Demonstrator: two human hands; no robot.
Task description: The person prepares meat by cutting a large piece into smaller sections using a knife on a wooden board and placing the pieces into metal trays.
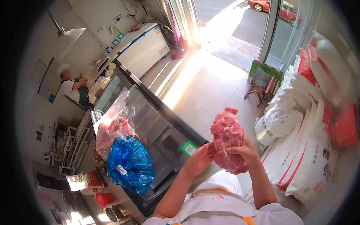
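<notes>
In front of me my right hand (pixel 243 152) grips a large raw piece of red meat (pixel 227 127), holding it upright. My left hand (pixel 200 157) is open at the meat's lower left, its slightly curled fingertips at the edge; whether they touch is unclear. Left of my hands is a dark-framed glass-topped case (pixel 146 110). On it lie a clear plastic bag of pink meat (pixel 112 135), a crumpled blue plastic bag (pixel 131 168) and a green card (pixel 188 148).
A co-worker (pixel 75 88) stands behind the counter, upper left, near a white chest freezer (pixel 142 48). Stacked sacks (pixel 300 150) fill the right side. A folding stool (pixel 257 88) stands by the open doorway. A red bucket (pixel 104 199) sits lower left.
</notes>
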